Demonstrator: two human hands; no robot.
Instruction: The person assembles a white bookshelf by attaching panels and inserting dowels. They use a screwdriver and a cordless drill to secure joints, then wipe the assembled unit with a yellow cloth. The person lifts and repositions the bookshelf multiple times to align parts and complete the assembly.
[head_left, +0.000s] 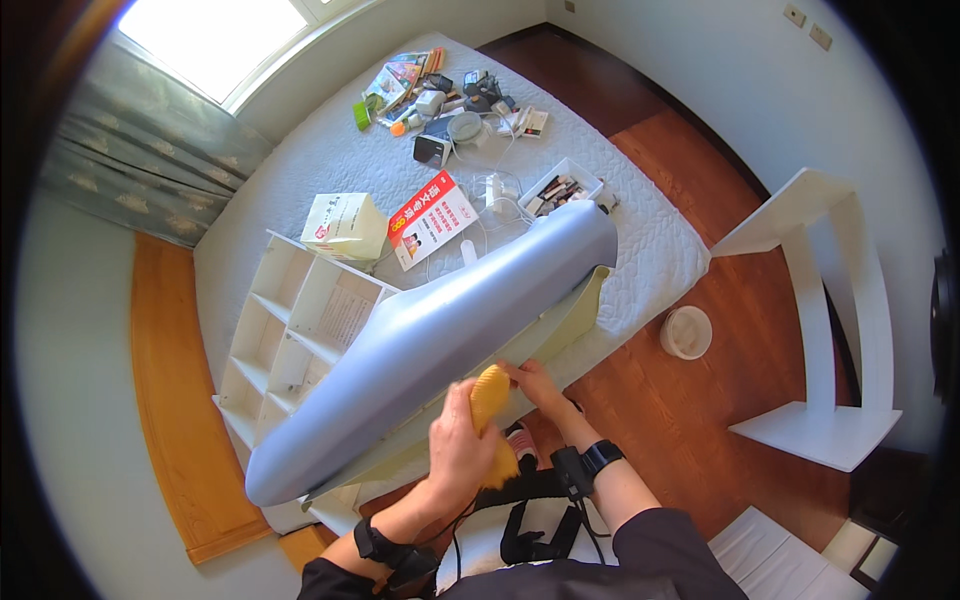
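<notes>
Along the near side of a quilted white mattress (640,240), a long curved panel (430,350) extends diagonally in front of a white shelf unit (268,308); the left hand (460,450) grasps a yellow cloth (490,395) beside it, while the right hand's (538,388) hold cannot be determined. Caution: uneven pressure on the near edge could tip the panel. Its shell appears smooth and lavender-blue; the cloth is bunched and ribbed.

The cloth (490,396) is yellow, the casing (430,335) silvery blue, the curtain (150,155) patterned grey
</notes>
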